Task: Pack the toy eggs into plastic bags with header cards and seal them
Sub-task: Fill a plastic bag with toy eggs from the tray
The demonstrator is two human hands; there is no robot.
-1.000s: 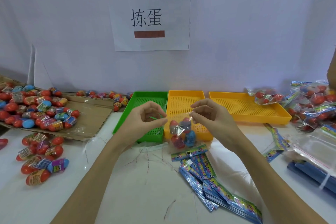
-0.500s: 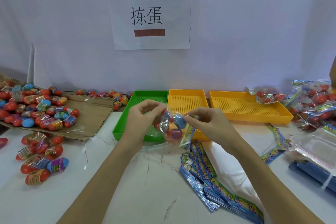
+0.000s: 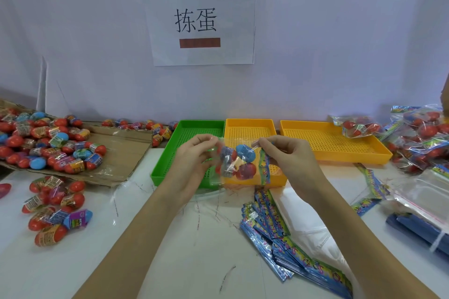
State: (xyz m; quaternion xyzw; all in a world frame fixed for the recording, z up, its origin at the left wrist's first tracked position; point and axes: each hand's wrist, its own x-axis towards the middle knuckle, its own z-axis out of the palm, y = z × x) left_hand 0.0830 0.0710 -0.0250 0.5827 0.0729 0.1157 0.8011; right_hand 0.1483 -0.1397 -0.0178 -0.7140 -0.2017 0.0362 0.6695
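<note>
Both hands are up over the trays, stretching a clear plastic bag [image 3: 237, 165] between them. The left hand [image 3: 194, 160] pinches its one end, the right hand [image 3: 289, 160] pinches the end with the colourful header card [image 3: 264, 167]. Inside: a blue toy egg [image 3: 244, 152] on top, red ones beneath (crinkly, glossy film).

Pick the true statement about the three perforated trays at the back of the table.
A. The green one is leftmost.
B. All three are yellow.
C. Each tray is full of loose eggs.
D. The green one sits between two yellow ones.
A: the green tray stands left of the two yellow trays, and no tray is full of loose eggs.
</note>
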